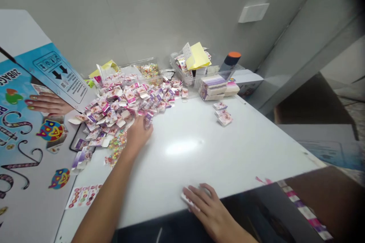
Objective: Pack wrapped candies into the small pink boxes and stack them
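Observation:
My left hand [138, 134] reaches to the near edge of a heap of small pink and purple boxes [131, 95]; its fingers are curled at a little purple box [148, 118]. Bags of coloured beads [115, 148] lie left of that wrist. Close to the table's front edge, my right hand [207, 207] has its fingers over a small white packet [190, 202] and presses it to the white table [176, 171]. Several loose flat packets [223, 115] lie further back on the right.
A large printed carton [31, 133] stands at the left. Along the wall are clear bins [194, 78], stacked packets [213, 86] and an orange-capped bottle [232, 60]. A sticker sheet [81, 196] lies front left; a dark surface [256, 212] borders the table's front.

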Tool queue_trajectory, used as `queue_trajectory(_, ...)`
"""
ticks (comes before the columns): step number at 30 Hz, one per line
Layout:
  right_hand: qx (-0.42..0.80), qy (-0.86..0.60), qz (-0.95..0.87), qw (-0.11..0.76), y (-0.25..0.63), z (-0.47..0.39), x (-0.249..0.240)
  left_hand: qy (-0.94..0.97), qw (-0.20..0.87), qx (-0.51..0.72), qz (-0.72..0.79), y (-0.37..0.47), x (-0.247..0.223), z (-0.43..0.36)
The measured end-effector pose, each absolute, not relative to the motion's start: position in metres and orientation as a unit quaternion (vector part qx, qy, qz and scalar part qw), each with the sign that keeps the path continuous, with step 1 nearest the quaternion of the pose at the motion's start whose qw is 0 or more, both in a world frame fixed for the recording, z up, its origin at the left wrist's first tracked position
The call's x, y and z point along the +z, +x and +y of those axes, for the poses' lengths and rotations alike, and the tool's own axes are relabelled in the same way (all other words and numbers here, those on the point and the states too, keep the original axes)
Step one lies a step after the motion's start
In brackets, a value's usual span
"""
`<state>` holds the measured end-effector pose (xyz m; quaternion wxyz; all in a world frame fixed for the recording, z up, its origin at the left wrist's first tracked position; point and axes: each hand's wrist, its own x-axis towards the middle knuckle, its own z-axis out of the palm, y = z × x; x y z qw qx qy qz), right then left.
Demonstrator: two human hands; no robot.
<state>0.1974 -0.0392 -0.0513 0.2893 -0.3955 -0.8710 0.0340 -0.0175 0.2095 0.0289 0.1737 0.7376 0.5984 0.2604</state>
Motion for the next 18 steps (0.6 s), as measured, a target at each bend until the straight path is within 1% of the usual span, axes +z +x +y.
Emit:
queue_trajectory(2, 0.083, -0.402, -0.837, 0.361, 0.198, -0.041, -0.049, 0.727, 0.245, 0.284, 0.576, -0.014, 0.027, 0.188)
queue_trajectory(5, 0.162, -0.439, -0.759, 0.454, 0.192, -0.029, -0.042, 0.708, 0.381, 0.289, 0.52, -0.005, 0.02, 0.162)
queue_trajectory(8, 0.231, -0.502, -0.637, 0.538, 0.187, 0.006, -0.026, 0.677, 0.509, 0.273, 0.456, 0.005, 0.013, 0.146)
queue_trajectory(10, 0.296, -0.529, -0.555, 0.57, 0.185, 0.04, -0.01, 0.626, 0.597, 0.271, 0.422, 0.008, 0.009, 0.142)
queue_trajectory(11, 0.33, -0.53, -0.538, 0.566, 0.184, 0.06, -0.001, 0.602, 0.629, 0.273, 0.41, 0.009, 0.008, 0.14)
queue_trajectory(13, 0.396, -0.504, -0.564, 0.52, 0.182, 0.1, 0.015, 0.582, 0.647, 0.281, 0.404, 0.007, 0.007, 0.14)
queue_trajectory(15, 0.43, -0.463, -0.617, 0.468, 0.181, 0.135, 0.024, 0.599, 0.618, 0.29, 0.418, 0.005, 0.007, 0.14)
queue_trajectory(18, 0.458, -0.412, -0.682, 0.395, 0.18, 0.169, 0.021, 0.613, 0.583, 0.304, 0.437, 0.001, 0.005, 0.143)
